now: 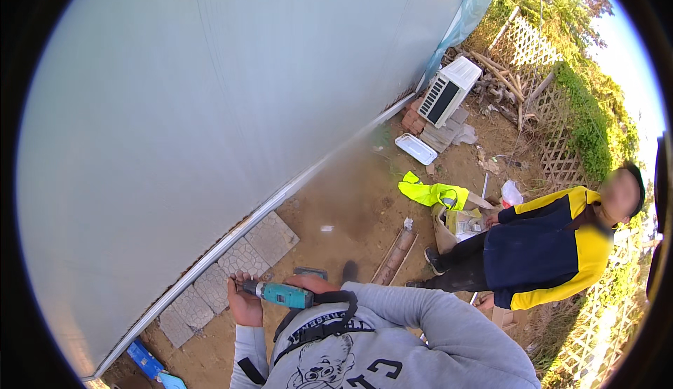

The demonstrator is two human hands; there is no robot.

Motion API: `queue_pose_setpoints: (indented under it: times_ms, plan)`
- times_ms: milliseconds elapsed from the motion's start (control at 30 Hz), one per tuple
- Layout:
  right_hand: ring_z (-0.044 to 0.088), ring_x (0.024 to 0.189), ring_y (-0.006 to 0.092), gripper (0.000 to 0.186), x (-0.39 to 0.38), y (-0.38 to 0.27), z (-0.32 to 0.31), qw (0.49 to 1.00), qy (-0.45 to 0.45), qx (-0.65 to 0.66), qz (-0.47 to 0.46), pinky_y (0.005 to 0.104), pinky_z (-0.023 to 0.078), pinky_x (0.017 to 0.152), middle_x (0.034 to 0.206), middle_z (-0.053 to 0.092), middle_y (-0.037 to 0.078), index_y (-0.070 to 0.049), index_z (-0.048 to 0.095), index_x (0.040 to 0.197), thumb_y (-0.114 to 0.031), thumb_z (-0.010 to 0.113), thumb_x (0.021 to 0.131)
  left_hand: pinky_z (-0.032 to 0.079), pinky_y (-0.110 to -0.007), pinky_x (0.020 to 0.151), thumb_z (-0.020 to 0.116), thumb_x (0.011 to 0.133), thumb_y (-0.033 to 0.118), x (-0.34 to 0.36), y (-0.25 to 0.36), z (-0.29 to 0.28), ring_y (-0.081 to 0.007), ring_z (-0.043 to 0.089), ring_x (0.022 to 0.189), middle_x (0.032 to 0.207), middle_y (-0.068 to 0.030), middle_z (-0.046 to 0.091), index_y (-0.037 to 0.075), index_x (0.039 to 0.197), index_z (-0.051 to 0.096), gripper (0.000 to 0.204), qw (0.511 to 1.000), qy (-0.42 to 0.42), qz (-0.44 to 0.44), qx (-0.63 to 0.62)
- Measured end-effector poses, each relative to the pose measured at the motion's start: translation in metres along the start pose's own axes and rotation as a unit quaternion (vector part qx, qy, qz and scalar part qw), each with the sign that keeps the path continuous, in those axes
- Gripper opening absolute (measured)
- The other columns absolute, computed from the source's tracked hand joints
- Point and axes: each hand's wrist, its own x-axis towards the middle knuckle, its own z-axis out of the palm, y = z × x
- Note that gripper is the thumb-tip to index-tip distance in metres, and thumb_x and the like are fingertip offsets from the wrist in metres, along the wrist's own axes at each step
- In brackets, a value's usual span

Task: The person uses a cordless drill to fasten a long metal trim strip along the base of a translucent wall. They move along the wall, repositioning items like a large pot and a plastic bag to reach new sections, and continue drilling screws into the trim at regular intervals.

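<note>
A teal and black cordless drill (284, 295) lies level in front of my chest, its black chuck pointing left. My right hand (317, 283) is wrapped round its grip, partly hidden behind the drill body. My left hand (245, 307) is raised at the chuck end, its fingers curled together close to the tip. Whatever small thing those fingers pinch is too small to make out. The dark battery base (310, 272) shows beyond the drill.
A pale wall panel (210, 122) rises at the left, with paving slabs (242, 256) along its foot. A person (543, 249) in a navy and yellow jacket stands at the right, near a yellow vest (431, 191), a box (466, 224) and a long channel piece (396, 256). Farther off is an air-conditioner unit (449, 91).
</note>
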Motion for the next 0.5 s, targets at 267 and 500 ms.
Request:
queue_pose_setpoints:
  times_ms: [267,500]
  plan:
    - [0.067,0.115,0.0314,0.037,-0.01,0.025,-0.064,0.987,-0.097,0.009,0.13,0.0389,0.047,0.101,0.121,0.071,0.019,-0.007,0.064,0.131,-0.02,0.061,0.096,0.054,-0.048,0.084,0.044,0.11,0.035,0.02,-0.056,0.07,-0.0245,0.062,0.086,0.095,-0.0065,0.065,0.014,0.101,0.052,0.024,0.999,0.028,0.009,0.032]
    - [0.067,0.108,0.0298,0.028,-0.029,0.053,-0.103,0.995,0.008,0.1,0.027,0.0388,0.047,0.095,0.113,0.071,0.018,-0.009,0.067,0.12,-0.024,0.058,0.098,0.055,-0.048,0.075,0.043,0.109,0.036,0.026,-0.096,0.115,-0.0269,0.061,0.083,0.092,-0.0102,0.063,0.014,0.101,0.05,0.024,0.995,0.047,0.025,0.086]
